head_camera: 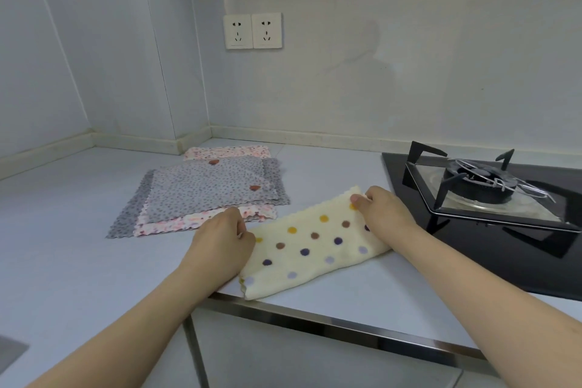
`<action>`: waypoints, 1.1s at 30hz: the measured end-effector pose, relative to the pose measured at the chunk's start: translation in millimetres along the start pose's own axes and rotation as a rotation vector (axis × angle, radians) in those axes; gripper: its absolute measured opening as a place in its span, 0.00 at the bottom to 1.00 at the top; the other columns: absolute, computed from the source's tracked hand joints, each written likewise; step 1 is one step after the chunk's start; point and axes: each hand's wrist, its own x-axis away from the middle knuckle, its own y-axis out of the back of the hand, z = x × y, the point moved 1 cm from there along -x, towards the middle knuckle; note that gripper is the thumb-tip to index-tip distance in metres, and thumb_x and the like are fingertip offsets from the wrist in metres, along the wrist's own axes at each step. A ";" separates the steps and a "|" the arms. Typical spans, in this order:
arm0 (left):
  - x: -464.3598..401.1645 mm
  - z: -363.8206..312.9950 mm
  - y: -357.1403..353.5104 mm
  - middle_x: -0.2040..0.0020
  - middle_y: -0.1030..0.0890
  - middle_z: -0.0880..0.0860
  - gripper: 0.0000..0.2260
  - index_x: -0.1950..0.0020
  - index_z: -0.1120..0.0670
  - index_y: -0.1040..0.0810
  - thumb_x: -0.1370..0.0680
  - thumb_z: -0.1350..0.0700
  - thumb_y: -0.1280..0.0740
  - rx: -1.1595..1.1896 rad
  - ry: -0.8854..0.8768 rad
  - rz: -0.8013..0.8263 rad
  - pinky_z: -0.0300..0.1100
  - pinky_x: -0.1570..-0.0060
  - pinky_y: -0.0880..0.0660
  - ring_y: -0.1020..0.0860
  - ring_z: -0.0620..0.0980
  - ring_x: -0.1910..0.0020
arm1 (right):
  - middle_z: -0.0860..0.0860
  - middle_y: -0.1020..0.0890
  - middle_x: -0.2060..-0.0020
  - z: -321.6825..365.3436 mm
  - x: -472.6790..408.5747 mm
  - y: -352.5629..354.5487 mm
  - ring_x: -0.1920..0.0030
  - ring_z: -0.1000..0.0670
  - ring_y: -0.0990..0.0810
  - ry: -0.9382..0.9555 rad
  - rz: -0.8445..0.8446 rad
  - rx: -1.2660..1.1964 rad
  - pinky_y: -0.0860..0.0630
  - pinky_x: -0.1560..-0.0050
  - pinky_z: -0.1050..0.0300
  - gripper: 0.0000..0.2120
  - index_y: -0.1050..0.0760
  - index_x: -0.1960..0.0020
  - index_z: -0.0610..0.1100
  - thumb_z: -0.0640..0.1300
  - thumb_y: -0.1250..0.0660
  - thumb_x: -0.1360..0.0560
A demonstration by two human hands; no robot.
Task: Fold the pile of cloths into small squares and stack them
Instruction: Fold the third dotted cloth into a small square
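My forearms reach in over the desk (pixel 78 255) edge. My left hand (pixel 220 246) pinches the left edge of the cream dotted cloth (pixel 311 249), my right hand (pixel 382 209) pinches its far right corner. The cloth lies folded at the desk's front edge, beside the gas stove (pixel 485 189). Behind it lies the pile of grey and pink cloths (pixel 204 190).

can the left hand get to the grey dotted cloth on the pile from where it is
Probably yes. The left hand pinches the polka-dot cloth right beside the pile, and nothing stands between it and the grey cloth. It would have to let go first.
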 end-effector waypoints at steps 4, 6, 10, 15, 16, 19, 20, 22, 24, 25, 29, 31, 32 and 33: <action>-1.1 0.5 1.1 0.63 0.26 0.51 0.06 0.59 0.56 0.31 0.24 0.57 0.36 0.023 0.031 0.014 0.41 0.69 0.40 0.31 0.47 0.66 | 0.50 0.25 0.68 0.7 -2.0 -3.0 0.62 0.44 0.23 0.020 -0.040 0.032 0.36 0.67 0.54 0.19 0.38 0.65 0.46 0.55 0.43 0.20; -2.9 1.5 2.4 0.64 0.25 0.51 0.06 0.59 0.55 0.30 0.25 0.57 0.35 0.046 0.055 0.028 0.41 0.70 0.39 0.30 0.47 0.66 | 0.51 0.26 0.71 1.7 0.1 -2.2 0.63 0.44 0.20 0.027 -0.049 -0.016 0.34 0.65 0.53 0.20 0.38 0.66 0.46 0.55 0.43 0.20; -4.9 3.6 3.6 0.64 0.21 0.51 0.03 0.58 0.55 0.29 0.26 0.59 0.35 0.098 0.075 0.043 0.41 0.69 0.35 0.26 0.48 0.65 | 0.52 0.28 0.75 1.7 5.0 0.5 0.70 0.51 0.20 0.046 -0.093 -0.082 0.38 0.69 0.55 0.21 0.39 0.67 0.45 0.54 0.41 0.20; -10.2 6.9 3.0 0.58 0.22 0.48 0.06 0.52 0.50 0.26 0.25 0.61 0.39 0.066 0.087 0.104 0.40 0.65 0.31 0.22 0.49 0.55 | 0.50 0.28 0.75 2.4 4.4 0.2 0.69 0.46 0.25 0.035 -0.140 -0.050 0.39 0.70 0.54 0.22 0.40 0.68 0.45 0.55 0.40 0.21; -11.2 6.6 2.3 0.58 0.22 0.47 0.06 0.53 0.50 0.26 0.25 0.61 0.39 0.046 0.093 0.120 0.40 0.63 0.31 0.22 0.49 0.55 | 0.49 0.28 0.73 2.6 2.2 -0.5 0.68 0.45 0.27 0.026 -0.133 -0.011 0.39 0.69 0.54 0.22 0.40 0.68 0.44 0.55 0.40 0.21; -11.9 4.1 1.0 0.57 0.21 0.50 0.05 0.58 0.50 0.28 0.26 0.60 0.41 0.015 0.116 0.171 0.43 0.59 0.29 0.23 0.53 0.53 | 0.49 0.26 0.65 5.2 -6.8 -2.2 0.60 0.45 0.27 -0.019 -0.039 0.079 0.35 0.63 0.54 0.17 0.34 0.64 0.44 0.51 0.40 0.21; -12.2 2.7 0.5 0.56 0.21 0.52 0.05 0.57 0.52 0.28 0.26 0.60 0.42 0.020 0.122 0.178 0.44 0.58 0.30 0.23 0.54 0.52 | 0.48 0.24 0.64 5.8 -10.8 -2.0 0.60 0.45 0.26 -0.049 0.007 0.060 0.33 0.61 0.55 0.14 0.31 0.63 0.44 0.49 0.40 0.21; -12.5 0.0 -0.6 0.56 0.21 0.53 0.05 0.56 0.54 0.28 0.25 0.58 0.43 0.046 0.139 0.164 0.45 0.58 0.32 0.24 0.56 0.50 | 0.46 0.24 0.66 7.4 -17.9 -0.2 0.62 0.45 0.26 -0.120 0.087 -0.044 0.34 0.61 0.56 0.09 0.30 0.62 0.42 0.43 0.39 0.24; -12.4 -2.1 -2.9 0.58 0.21 0.52 0.07 0.57 0.53 0.29 0.23 0.53 0.44 0.034 0.150 0.142 0.46 0.55 0.33 0.24 0.56 0.51 | 0.43 0.25 0.63 9.6 -20.8 3.5 0.61 0.46 0.28 -0.172 0.128 -0.098 0.35 0.60 0.56 0.04 0.29 0.58 0.42 0.39 0.39 0.25; -12.7 -2.1 -4.8 0.59 0.21 0.51 0.09 0.58 0.52 0.30 0.21 0.51 0.45 -0.008 0.137 0.131 0.46 0.53 0.33 0.24 0.55 0.52 | 0.43 0.26 0.62 11.1 -21.0 5.0 0.61 0.46 0.28 -0.172 0.136 -0.097 0.34 0.60 0.56 0.03 0.29 0.56 0.42 0.39 0.39 0.24; -15.4 1.4 -11.0 0.57 0.21 0.48 0.07 0.56 0.49 0.30 0.21 0.55 0.45 -0.141 0.085 0.080 0.47 0.49 0.36 0.25 0.53 0.51 | 0.45 0.24 0.67 16.8 -16.2 7.7 0.64 0.47 0.27 -0.104 0.134 -0.021 0.34 0.62 0.56 0.09 0.30 0.56 0.40 0.44 0.41 0.20; -15.4 1.4 -10.9 0.56 0.21 0.49 0.06 0.53 0.50 0.29 0.22 0.57 0.44 -0.160 0.090 0.085 0.46 0.51 0.38 0.25 0.52 0.52 | 0.46 0.23 0.64 17.7 -15.0 6.4 0.62 0.45 0.25 -0.056 0.120 0.088 0.34 0.63 0.55 0.11 0.31 0.56 0.40 0.47 0.42 0.19; -15.2 0.9 -11.1 0.56 0.20 0.49 0.06 0.52 0.51 0.28 0.23 0.59 0.43 -0.174 0.087 0.082 0.46 0.51 0.39 0.26 0.52 0.52 | 0.46 0.23 0.61 16.5 -15.6 4.6 0.59 0.44 0.25 -0.037 0.107 0.145 0.33 0.61 0.54 0.12 0.31 0.55 0.41 0.48 0.42 0.19; -14.5 0.6 -11.6 0.56 0.21 0.49 0.06 0.52 0.52 0.28 0.24 0.60 0.43 -0.197 0.080 0.082 0.46 0.52 0.39 0.26 0.53 0.53 | 0.46 0.24 0.58 15.7 -15.7 2.7 0.56 0.44 0.25 -0.024 0.091 0.196 0.33 0.59 0.53 0.12 0.32 0.54 0.41 0.50 0.42 0.19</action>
